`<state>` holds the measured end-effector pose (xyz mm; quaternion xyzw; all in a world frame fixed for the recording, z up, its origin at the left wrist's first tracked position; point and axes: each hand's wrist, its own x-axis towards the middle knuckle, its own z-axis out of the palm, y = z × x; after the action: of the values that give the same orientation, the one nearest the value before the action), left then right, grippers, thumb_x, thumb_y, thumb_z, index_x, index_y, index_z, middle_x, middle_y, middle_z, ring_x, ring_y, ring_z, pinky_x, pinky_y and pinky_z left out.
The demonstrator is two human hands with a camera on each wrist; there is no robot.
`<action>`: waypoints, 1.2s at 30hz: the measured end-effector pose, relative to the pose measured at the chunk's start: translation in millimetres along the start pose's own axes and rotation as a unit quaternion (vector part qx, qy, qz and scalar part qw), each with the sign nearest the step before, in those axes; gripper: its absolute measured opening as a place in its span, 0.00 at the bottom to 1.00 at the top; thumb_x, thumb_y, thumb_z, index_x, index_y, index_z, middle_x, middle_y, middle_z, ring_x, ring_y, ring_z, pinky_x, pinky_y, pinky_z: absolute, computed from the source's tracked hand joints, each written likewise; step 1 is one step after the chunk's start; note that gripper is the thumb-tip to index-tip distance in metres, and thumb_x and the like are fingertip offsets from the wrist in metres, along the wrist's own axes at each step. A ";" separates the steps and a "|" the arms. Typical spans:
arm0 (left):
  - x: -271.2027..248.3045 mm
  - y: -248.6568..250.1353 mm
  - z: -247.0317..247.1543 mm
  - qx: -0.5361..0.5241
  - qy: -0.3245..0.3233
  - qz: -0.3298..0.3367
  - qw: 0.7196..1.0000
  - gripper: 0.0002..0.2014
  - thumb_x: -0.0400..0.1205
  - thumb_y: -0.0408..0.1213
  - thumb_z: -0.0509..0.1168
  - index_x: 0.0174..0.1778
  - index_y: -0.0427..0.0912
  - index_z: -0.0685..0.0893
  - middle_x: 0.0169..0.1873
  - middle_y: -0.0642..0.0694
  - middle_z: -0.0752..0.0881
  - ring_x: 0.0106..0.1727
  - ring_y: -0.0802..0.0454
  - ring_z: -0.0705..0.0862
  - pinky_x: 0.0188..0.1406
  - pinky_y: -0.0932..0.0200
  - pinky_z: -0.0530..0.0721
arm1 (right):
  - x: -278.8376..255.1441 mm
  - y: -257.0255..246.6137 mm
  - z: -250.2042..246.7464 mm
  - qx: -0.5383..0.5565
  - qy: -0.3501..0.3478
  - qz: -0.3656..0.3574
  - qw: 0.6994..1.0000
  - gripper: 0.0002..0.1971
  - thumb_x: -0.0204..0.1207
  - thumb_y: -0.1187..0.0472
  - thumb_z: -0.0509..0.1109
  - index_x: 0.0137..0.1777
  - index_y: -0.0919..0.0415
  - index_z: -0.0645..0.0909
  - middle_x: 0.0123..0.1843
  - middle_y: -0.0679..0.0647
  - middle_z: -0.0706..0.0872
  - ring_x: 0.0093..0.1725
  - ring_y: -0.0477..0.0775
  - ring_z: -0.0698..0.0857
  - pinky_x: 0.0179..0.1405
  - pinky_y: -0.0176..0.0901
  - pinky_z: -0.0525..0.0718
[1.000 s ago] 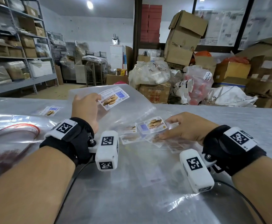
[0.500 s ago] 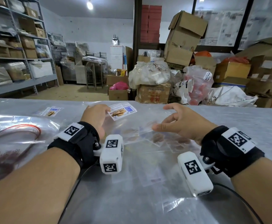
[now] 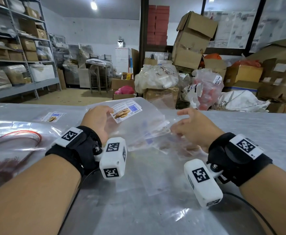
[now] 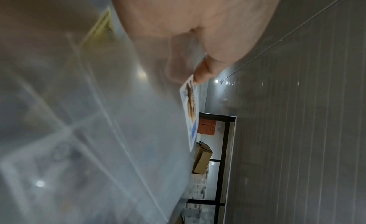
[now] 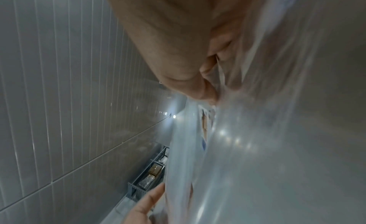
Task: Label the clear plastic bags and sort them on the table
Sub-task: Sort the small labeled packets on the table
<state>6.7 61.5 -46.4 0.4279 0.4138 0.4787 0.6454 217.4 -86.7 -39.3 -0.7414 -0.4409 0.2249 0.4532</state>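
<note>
1. Bags of clear plastic are lying across the tabletop; at the far left a sorted bag is resting flat, already carrying a biscuit label; nearer the left edge another clear bag is showing a red elastic loop through its film.
2. Left hand is pinching the labelled bag with thumb and curled fingers just beside its printed label; the left wrist view is showing the thumb pressing at the label's edge; the bag is lifting clear of the heap, tilted up toward the far side.
3. Beneath it, a loose heap of bags is waiting in the middle of the tabletop, overlapping one another; several labels are showing through the film.
4. Right hand is curling its fingers into the heap; the right wrist view suggests film caught between thumb and fingers, though blur is making the exact hold uncertain.
5. Judging by this, the sorting step is under way; the next move is probably calling for the right hand to pin the heap while the left carries its bag leftward onto the sorted bag, squarely and without dragging neighbours.
</note>
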 end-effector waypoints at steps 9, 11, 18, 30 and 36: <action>1.6 -1.6 -2.2 0.022 0.013 0.018 0.999 0.18 0.84 0.29 0.62 0.71 0.35 0.78 0.45 0.36 0.93 0.37 0.46 0.94 0.34 0.52 0.92 | 2.4 -8.5 -21.7 0.355 0.028 0.030 0.934 0.10 0.87 0.70 0.61 0.60 0.60 0.80 0.59 0.60 0.88 0.49 0.65 0.94 0.52 0.59 0.91; -1.3 -2.2 -0.8 0.032 0.005 0.016 0.999 0.17 0.84 0.28 0.62 0.69 0.36 0.78 0.47 0.35 0.93 0.40 0.44 0.94 0.38 0.48 0.92 | 4.0 -10.7 -29.5 0.402 0.026 0.002 0.915 0.12 0.88 0.70 0.59 0.62 0.57 0.80 0.55 0.58 0.90 0.50 0.63 0.93 0.53 0.60 0.91; -3.7 -3.7 1.9 0.070 -0.057 0.009 0.996 0.18 0.77 0.33 0.68 0.63 0.46 0.79 0.52 0.33 0.91 0.57 0.32 0.90 0.62 0.30 0.86 | 9.6 -7.2 -59.3 0.586 -0.020 -0.098 0.804 0.13 0.85 0.72 0.58 0.61 0.58 0.79 0.64 0.63 0.89 0.61 0.57 0.90 0.63 0.51 0.88; -24.6 1.0 7.8 0.043 -0.180 0.015 0.983 0.10 0.87 0.24 0.60 0.63 0.26 0.75 0.43 0.31 0.92 0.43 0.33 0.93 0.41 0.44 0.93 | 1.8 -9.4 -19.2 0.608 -0.101 0.010 0.788 0.15 0.85 0.78 0.51 0.67 0.70 0.73 0.70 0.76 0.80 0.57 0.73 0.90 0.51 0.53 0.92; -29.0 1.4 9.9 0.027 -0.195 0.012 0.980 0.11 0.87 0.24 0.59 0.65 0.32 0.75 0.58 0.22 0.87 0.49 0.29 0.91 0.53 0.39 0.91 | -2.0 -14.9 -24.9 0.566 -0.095 -0.002 0.819 0.12 0.87 0.76 0.52 0.55 0.68 0.78 0.51 0.69 0.92 0.46 0.61 0.94 0.38 0.43 0.92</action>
<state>9.9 32.1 -38.6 0.5351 0.2882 0.3824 0.6960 227.9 -97.3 -14.3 -0.3286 -0.2779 0.5032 0.7494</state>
